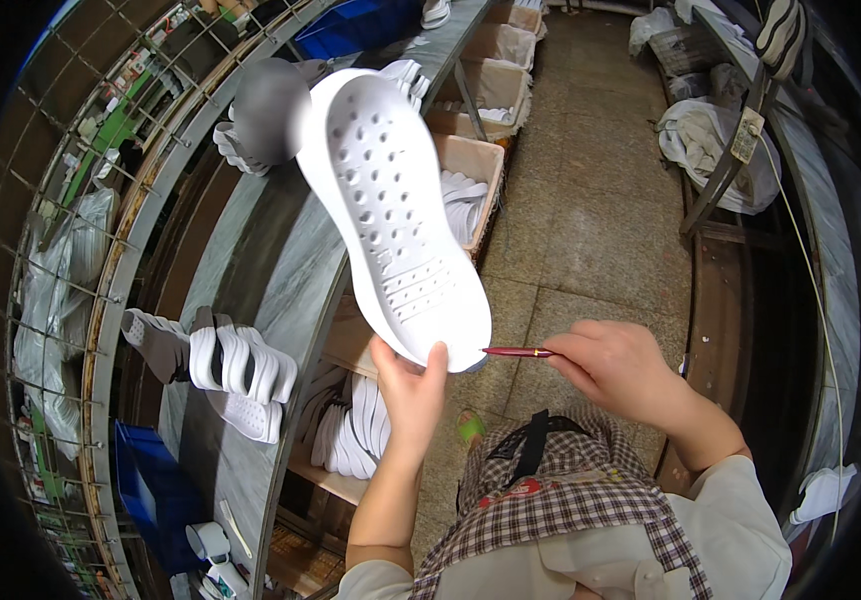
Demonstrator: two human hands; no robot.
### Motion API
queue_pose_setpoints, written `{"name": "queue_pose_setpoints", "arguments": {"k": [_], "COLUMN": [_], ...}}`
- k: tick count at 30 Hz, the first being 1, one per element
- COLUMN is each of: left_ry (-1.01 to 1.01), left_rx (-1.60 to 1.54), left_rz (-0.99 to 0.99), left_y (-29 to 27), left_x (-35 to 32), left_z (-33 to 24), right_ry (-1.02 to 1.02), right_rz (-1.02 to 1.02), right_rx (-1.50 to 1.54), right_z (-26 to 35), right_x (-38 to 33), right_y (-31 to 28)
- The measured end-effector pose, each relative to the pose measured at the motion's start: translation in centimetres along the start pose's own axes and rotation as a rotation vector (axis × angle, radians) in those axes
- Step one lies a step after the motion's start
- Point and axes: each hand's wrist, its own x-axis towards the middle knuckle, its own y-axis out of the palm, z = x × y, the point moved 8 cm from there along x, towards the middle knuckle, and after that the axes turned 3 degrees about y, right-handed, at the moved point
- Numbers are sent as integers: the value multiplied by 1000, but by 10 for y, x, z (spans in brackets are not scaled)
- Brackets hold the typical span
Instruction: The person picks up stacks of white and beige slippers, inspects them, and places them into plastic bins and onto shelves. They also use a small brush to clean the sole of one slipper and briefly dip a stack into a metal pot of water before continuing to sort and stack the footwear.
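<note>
A white shoe sole (400, 220) is held up in front of me, its dimpled inner side toward me and its toe end pointing up and left. My left hand (413, 385) grips it at the heel, thumb on the inner face. In my right hand (615, 365) is a slim dark red pen-like tool (520, 352), pinched between thumb and fingers. Its tip meets the heel's right edge, where a small bluish patch shows. What kind of tool it is, I cannot tell for sure.
Left of me runs a grey bench (250, 290) carrying a row of white soles (240, 365), a blue bin (155, 500) and a white mug (208, 542). Crates of soles (470, 190) line its far side. A wire mesh (115, 240) stands behind it. White sacks (715, 150) lie at right.
</note>
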Motion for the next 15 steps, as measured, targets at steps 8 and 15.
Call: {"name": "queue_pose_setpoints", "arguments": {"k": [8,15], "left_ry": [49,64], "left_rx": [74,101], "left_rz": [22,10], "left_y": [7,2], "left_x": [-13,-13], "left_z": [-5,-7], "right_ry": [-56,118], "right_rz": [47,53], "right_rx": [-64,-139], "right_z": [12,-9], "right_x": [-1,3], "right_y": [20,18]}}
